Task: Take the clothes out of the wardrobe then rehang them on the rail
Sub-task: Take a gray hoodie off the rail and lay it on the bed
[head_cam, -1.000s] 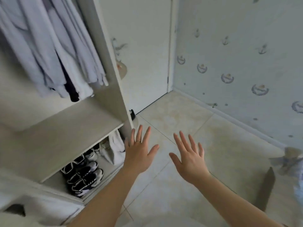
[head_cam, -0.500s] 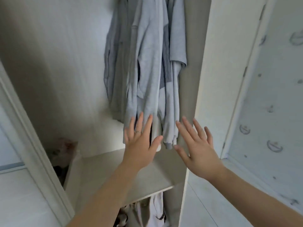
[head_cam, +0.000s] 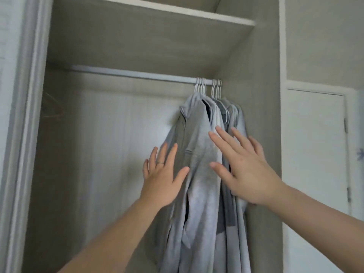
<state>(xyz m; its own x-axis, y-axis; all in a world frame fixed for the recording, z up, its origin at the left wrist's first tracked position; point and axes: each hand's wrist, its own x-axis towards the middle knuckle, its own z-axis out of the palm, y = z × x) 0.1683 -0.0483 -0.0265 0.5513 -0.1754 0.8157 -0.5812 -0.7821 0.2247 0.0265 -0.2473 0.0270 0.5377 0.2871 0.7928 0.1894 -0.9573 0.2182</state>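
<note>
The left hand [head_cam: 163, 180] and right hand [head_cam: 249, 170] are up in the middle of the frame, fingers spread wide, holding nothing. Between and behind them hang the grey clothes [head_cam: 199, 134], on white hangers [head_cam: 201, 86] at the right end of the rail [head_cam: 128, 73] in the wardrobe [head_cam: 149, 36].

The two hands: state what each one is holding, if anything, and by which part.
Nothing is held. The left hand and right hand are both open in front of the grey clothes on the rail.
</note>
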